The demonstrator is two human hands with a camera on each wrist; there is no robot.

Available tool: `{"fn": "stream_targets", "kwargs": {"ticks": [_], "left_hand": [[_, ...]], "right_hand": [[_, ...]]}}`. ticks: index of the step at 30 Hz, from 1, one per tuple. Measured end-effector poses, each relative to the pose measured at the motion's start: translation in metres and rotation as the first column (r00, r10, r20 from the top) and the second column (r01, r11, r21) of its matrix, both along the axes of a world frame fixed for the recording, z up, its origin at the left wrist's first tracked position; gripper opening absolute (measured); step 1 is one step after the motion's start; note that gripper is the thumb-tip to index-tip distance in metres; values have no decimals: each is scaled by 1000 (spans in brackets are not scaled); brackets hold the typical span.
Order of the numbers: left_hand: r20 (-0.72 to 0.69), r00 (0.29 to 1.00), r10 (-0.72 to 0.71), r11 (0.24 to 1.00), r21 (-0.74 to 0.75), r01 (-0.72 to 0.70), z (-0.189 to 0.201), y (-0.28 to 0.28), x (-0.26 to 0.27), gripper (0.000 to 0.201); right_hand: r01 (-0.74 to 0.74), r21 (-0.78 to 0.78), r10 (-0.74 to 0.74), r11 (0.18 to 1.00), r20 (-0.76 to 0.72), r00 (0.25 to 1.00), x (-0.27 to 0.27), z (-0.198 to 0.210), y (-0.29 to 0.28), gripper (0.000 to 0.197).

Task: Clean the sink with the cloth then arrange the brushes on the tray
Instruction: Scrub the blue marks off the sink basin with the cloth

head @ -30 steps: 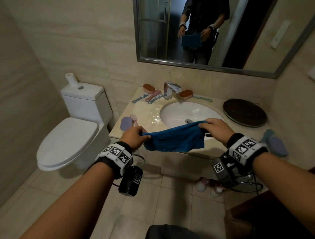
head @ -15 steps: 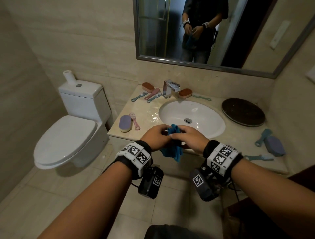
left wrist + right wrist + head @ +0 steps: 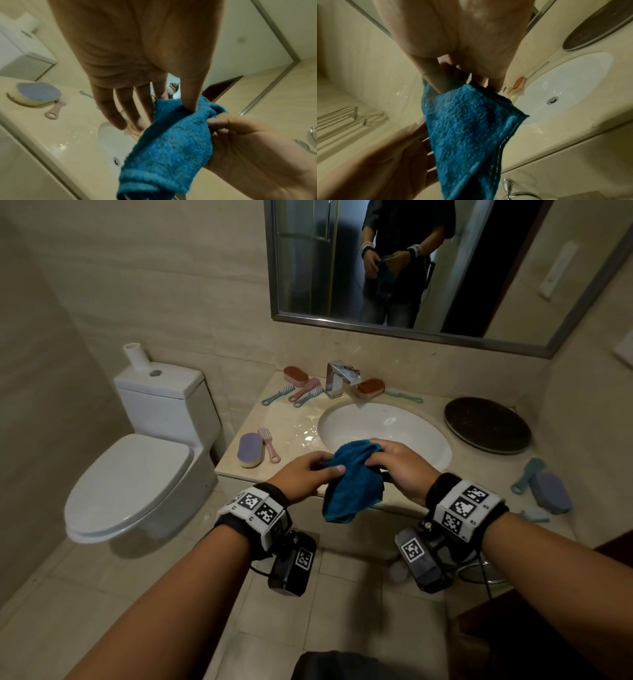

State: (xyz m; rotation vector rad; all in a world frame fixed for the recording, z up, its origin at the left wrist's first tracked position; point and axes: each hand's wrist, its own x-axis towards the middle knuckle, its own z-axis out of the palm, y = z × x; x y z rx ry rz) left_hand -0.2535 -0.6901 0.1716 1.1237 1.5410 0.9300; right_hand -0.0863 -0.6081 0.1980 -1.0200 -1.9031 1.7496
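A blue cloth [image 3: 352, 484] hangs folded over the counter's front edge, just before the white sink [image 3: 383, 426]. My left hand [image 3: 329, 466] pinches its upper left part with the thumb; in the left wrist view the other fingers [image 3: 120, 108] stay straight beside the cloth [image 3: 171, 142]. My right hand [image 3: 375, 457] grips the cloth's top right fold, seen up close as cloth [image 3: 467, 128] in the right wrist view. The dark round tray [image 3: 486, 424] lies right of the sink. Brushes lie scattered: an orange one [image 3: 370, 386] by the tap, a purple one [image 3: 250, 449] at the left.
More brushes lie behind the sink left of the tap [image 3: 339, 378], and several at the counter's right end [image 3: 548, 491]. A white toilet [image 3: 137, 474] stands left of the counter. A mirror [image 3: 411, 261] hangs above. Water drops glisten on the counter left of the sink.
The cloth, stretched wide between my hands a second ago, is now folded together; both hands have come close and hold it bunched and hanging.
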Motion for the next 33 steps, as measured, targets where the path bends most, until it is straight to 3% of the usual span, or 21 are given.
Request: {"fn": "stream_targets", "kwargs": {"ticks": [2,5,8,11,14,16,19,21,24,27,30,33], "left_hand": [[45,998,54,996,67,-57,1,3,1,5],[123,982,145,984,85,-155,2,6,-6,13],[83,985,151,983,90,-158,5,8,-13,11],[58,987,150,984,84,-155,4,11,-12,11],[51,980,190,978,74,-194,3,17,-3,7],[116,974,196,979,37,-202,-1,21,3,17],[201,975,96,994,38,-106,-9,30,17,41],[26,999,21,997,73,-23,-14,40,30,47],[-203,978,53,992,124,-28,-19,67,53,37],[-369,929,29,978,203,50,-23,96,80,23],[-512,859,21,983,167,75,-28,122,107,15],[-511,860,-12,992,104,76,-31,139,128,15]], "right_hand": [[11,-7,-11,1000,-10,1000,2,0,5,31],[23,-7,-23,1000,-6,1000,10,-3,14,32],[24,-6,-24,1000,57,998,19,-5,23,40],[-23,45,17,999,119,993,19,-5,25,35],[21,68,-29,997,122,992,18,-5,26,31],[89,28,-91,996,84,992,20,-8,29,27],[167,-49,-166,985,21,986,32,-10,37,20],[170,-96,-171,981,-9,985,45,-10,44,23],[133,-99,-136,986,-18,991,73,-14,59,30],[165,129,-183,978,136,974,102,-22,78,39],[130,373,-257,919,312,915,131,-30,98,27],[74,461,-268,884,371,889,156,-38,121,14]]}}
